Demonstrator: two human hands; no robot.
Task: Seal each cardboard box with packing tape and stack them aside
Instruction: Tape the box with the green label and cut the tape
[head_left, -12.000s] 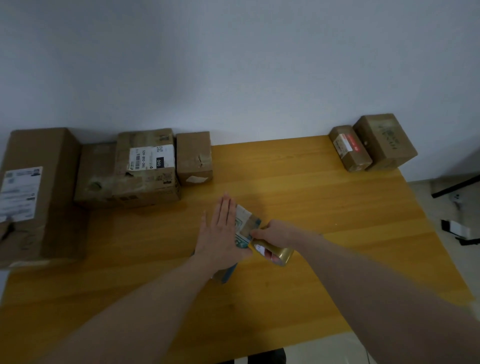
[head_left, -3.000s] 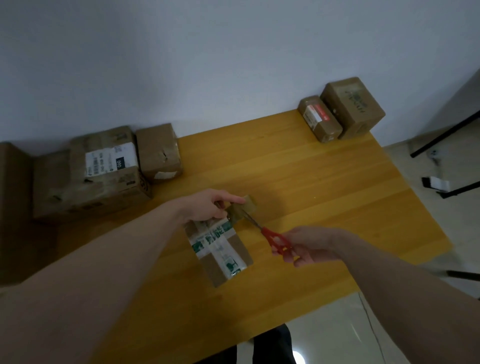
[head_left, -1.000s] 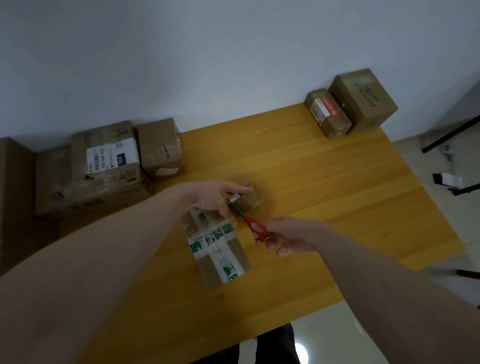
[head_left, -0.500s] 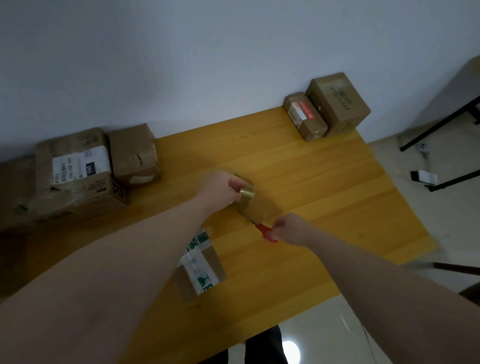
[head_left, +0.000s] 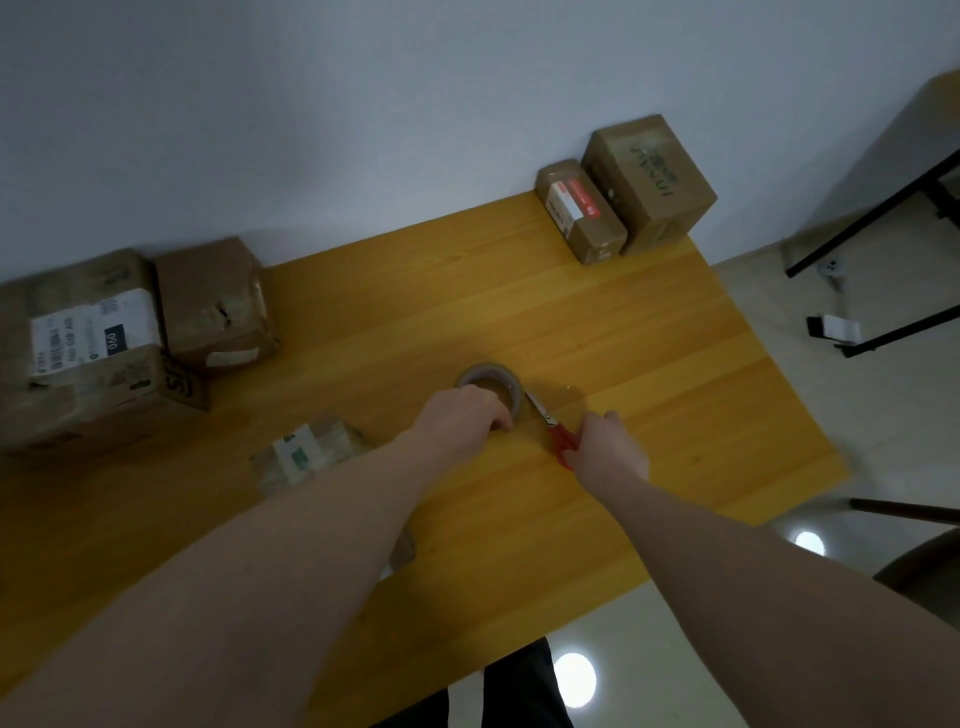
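A roll of brown packing tape (head_left: 491, 382) lies flat on the wooden table (head_left: 649, 374) near the middle. My left hand (head_left: 465, 415) grips its near rim with curled fingers. Just to the right, my right hand (head_left: 608, 447) holds red-handled scissors (head_left: 553, 431), their blades pointing at the roll and lying on the table. A small taped box (head_left: 306, 454) with green-and-white printed tape sits left of my left forearm, partly hidden by it.
Two sealed boxes stand at the far right corner: a small one (head_left: 579, 210) and a larger one (head_left: 649, 182). Unsealed boxes crowd the far left: a labelled one (head_left: 88, 348) and a smaller one (head_left: 215, 304). Black stand legs (head_left: 872, 218) cross the floor at right.
The tape was cut from the small box with the scissors. My left hand carried the roll away from the box and set it flat on the table; the scissors came down beside it.
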